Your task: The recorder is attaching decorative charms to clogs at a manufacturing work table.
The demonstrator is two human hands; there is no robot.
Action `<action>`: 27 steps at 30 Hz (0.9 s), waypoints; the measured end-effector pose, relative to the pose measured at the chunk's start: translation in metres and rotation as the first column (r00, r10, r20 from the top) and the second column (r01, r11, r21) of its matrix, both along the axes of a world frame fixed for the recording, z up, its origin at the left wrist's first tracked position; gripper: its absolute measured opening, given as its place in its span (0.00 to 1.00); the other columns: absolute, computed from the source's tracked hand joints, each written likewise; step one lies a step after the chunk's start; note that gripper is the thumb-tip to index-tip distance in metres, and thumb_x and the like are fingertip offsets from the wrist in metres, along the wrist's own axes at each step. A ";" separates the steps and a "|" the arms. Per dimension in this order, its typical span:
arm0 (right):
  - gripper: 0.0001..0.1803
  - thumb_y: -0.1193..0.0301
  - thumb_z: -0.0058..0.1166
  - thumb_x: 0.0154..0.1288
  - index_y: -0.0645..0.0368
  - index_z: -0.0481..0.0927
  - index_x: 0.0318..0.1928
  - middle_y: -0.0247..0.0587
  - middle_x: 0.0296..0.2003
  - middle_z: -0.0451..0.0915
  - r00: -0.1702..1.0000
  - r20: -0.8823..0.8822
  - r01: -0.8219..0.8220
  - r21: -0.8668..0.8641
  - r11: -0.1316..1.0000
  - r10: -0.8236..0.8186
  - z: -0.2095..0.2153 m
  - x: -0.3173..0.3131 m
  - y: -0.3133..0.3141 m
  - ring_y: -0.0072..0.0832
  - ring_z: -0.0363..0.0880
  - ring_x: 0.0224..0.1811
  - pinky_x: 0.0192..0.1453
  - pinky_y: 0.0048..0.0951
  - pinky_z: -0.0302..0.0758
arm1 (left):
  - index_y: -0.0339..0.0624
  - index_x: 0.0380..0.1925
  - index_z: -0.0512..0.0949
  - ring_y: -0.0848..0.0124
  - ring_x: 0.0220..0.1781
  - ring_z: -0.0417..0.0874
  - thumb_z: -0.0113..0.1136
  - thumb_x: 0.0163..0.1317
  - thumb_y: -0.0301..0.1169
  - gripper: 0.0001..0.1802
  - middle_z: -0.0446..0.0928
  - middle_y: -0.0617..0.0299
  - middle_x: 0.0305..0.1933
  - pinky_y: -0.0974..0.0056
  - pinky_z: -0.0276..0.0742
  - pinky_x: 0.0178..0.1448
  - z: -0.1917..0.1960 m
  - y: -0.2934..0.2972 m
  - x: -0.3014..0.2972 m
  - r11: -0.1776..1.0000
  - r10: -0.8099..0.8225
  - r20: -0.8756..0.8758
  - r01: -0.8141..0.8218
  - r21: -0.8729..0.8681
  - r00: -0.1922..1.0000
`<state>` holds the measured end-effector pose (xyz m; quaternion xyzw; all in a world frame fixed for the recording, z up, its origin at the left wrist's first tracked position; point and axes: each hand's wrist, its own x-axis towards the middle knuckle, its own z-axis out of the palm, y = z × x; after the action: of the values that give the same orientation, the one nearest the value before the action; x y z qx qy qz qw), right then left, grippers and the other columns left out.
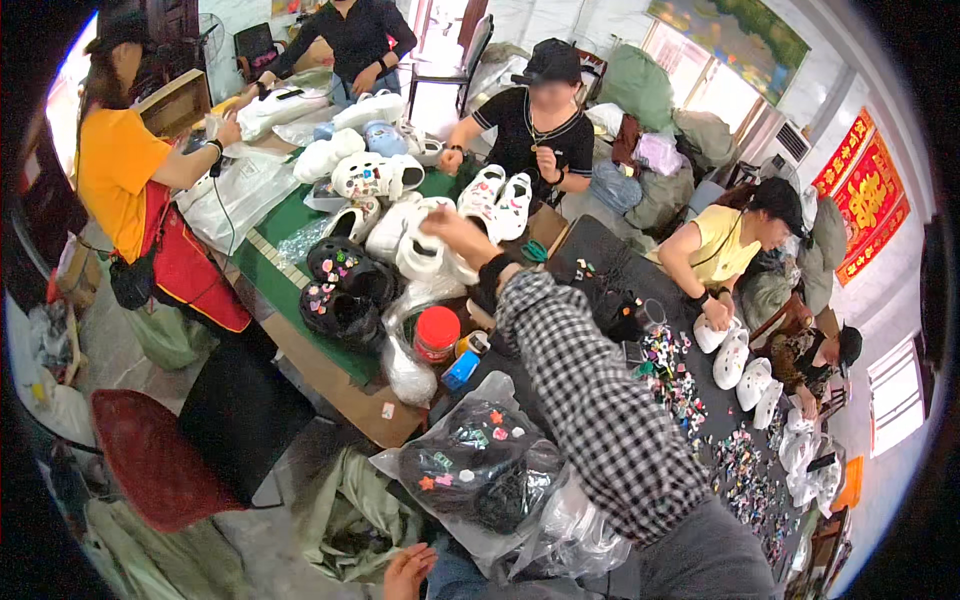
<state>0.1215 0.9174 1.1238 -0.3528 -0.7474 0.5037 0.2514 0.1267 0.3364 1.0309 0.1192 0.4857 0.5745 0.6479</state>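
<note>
My right hand (455, 232) reaches far across the table in a black-and-white checkered sleeve, a dark band at its wrist. Its closed fingers are on the upper rim of a white clog (420, 255) in the middle of the pile. My left hand (410, 572) is low at the bottom edge, fingers stretched out and holding nothing, beside an open green sack (352, 515). Close in front of me, a clear plastic bag (540, 440) holds black clogs (480, 455) with colourful charms. Black charm-covered clogs (345, 290) stand left of the white ones.
A red-lidded jar (436, 333) and a blue bottle (463, 368) stand near the table's front edge. Loose charms (740, 465) cover the dark tabletop at right. Several people work around the table. A red-and-black chair (165, 455) stands at left; stuffed sacks (640, 90) line the back.
</note>
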 end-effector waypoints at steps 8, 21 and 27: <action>0.36 0.60 0.55 0.68 0.68 0.58 0.68 0.48 0.65 0.65 0.998 -0.062 -0.026 -0.320 0.947 0.006 -0.007 0.143 -0.119 0.30 0.66 0.64 0.66 0.27 0.65 | 0.30 0.53 0.72 0.63 0.53 0.79 0.53 0.68 0.33 0.19 0.78 0.51 0.51 0.61 0.72 0.61 -0.029 0.029 0.028 0.973 0.005 0.104 0.019 -0.231 0.995; 0.21 0.72 0.48 0.71 0.67 0.69 0.61 0.45 0.55 0.77 0.943 0.102 0.332 -0.198 0.922 -0.318 0.134 0.531 -0.416 0.30 0.74 0.58 0.64 0.32 0.69 | 0.33 0.54 0.73 0.69 0.56 0.76 0.48 0.71 0.30 0.16 0.76 0.56 0.52 0.65 0.68 0.63 0.008 0.078 0.176 0.911 -0.395 -0.326 0.412 -0.020 0.859; 0.24 0.65 0.51 0.70 0.64 0.70 0.62 0.44 0.56 0.77 0.867 0.325 0.486 -0.377 0.789 -0.378 0.005 0.623 -0.523 0.30 0.75 0.57 0.62 0.31 0.70 | 0.32 0.57 0.69 0.70 0.57 0.74 0.58 0.67 0.34 0.23 0.77 0.56 0.52 0.65 0.67 0.62 -0.007 0.061 0.255 0.901 -0.331 -0.634 0.434 0.008 0.699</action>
<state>0.7444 0.3941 1.1290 -0.6196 -0.5341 0.5450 0.1836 0.3813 0.3969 1.0236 0.4500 0.5880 0.3918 0.5462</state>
